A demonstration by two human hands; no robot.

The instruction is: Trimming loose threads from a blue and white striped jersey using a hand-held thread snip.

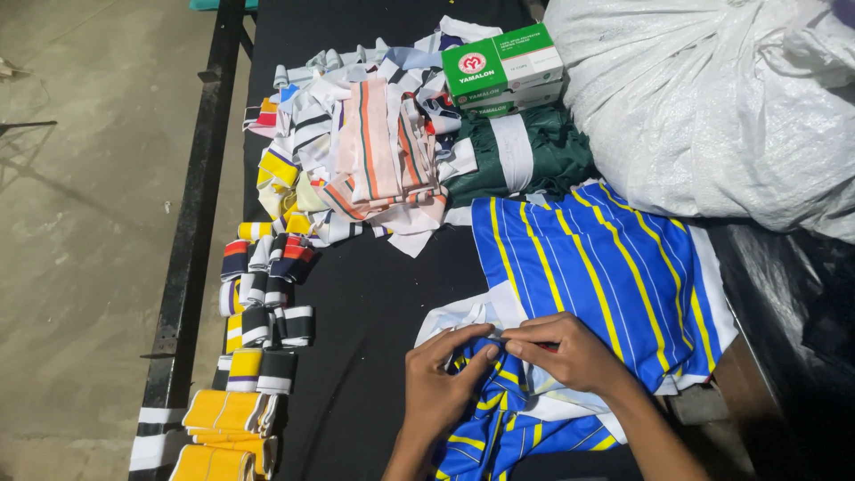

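Blue fabric with yellow and white stripes (592,267) lies on the black tabletop (374,312) at the near right, and I see both hands meeting on its near edge. My left hand (441,383) has its grip pinching a fold of the cloth; my right hand (570,352) does the same, fingertips touching the left's. Farther back sit a heap of striped strips (365,156), 2 stacked green-and-white boxes (503,71) and a white woven sack (712,98). Folded rib bands (258,303) line the left edge.

We pinched blue yellow-striped fabric (588,267) between left hand (443,383) and right hand (570,352), folded striped ribbing strips (263,307) beside us on black worktop (374,294).
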